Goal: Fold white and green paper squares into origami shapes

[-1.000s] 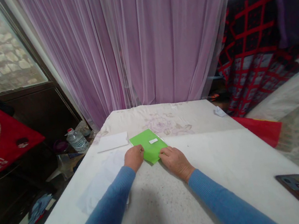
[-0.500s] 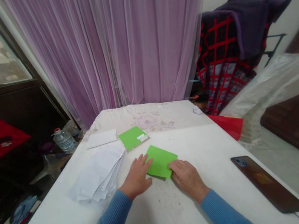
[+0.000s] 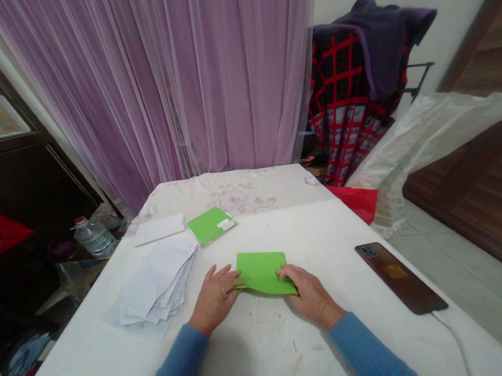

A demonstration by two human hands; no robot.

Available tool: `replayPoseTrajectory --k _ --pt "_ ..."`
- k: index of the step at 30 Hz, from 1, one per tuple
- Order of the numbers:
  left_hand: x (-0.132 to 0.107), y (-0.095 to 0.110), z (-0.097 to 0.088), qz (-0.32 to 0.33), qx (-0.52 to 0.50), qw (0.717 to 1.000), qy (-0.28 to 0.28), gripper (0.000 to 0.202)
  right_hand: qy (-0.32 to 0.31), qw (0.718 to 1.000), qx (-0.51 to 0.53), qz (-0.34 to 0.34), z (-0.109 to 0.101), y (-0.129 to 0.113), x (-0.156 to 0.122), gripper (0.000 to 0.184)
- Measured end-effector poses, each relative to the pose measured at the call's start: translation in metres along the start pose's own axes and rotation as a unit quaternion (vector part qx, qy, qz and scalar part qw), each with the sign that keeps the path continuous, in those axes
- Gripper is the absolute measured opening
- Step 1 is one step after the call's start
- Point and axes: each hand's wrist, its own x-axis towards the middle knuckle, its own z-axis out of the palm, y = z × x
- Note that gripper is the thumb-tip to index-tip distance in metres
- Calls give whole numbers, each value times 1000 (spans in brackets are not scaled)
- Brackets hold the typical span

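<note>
Green sheet (image 3: 261, 273) lies flat on the table (image 3: 272, 370), just right of the stack of white papers (image 3: 152, 285) and slightly nearer to you. Your left hand (image 3: 214, 295) is flat, fingers stretched out and a little spread, tips on the sheet's left edge, gripping nothing. Your right hand (image 3: 307, 291) sits on the edge farthest from the stack, fingers bent over the near corner; whether they pinch the sheet or only press it, you cannot tell. Just beyond the stack's far right corner lies a green pack (image 3: 209, 225) with a white label. The phone (image 3: 398, 275) lies well right of the stack, past the sheet.
</note>
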Motion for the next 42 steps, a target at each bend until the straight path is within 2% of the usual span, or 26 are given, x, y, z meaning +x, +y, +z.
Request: replayPoseTrajectory --k 2,6,12,16,18,22,26,42 --pt "-3 6 2 4 -10 1000 12 23 14 1000 -20 6 -2 -4 -4 39" --pt "-7 15 3 -9 -12 999 28 24 10 998 -20 57 -9 -8 -4 15" --pt "9 21 1 -118 34 992 18 21 -32 983 -73 167 -14 -8 19 27" --pt "22 26 2 -183 45 982 20 19 -39 963 -140 227 -9 -13 32 27" --pt "25 27 3 -201 43 978 25 19 -24 955 -192 224 -5 -16 35 25" --pt "27 27 9 -217 49 974 34 35 10 944 -268 191 3 -18 35 23" --pt "27 25 14 -215 65 974 24 47 -3 934 -305 188 7 -18 37 23" --pt "32 26 12 -226 79 971 -13 49 -36 917 -335 216 8 -21 43 24"
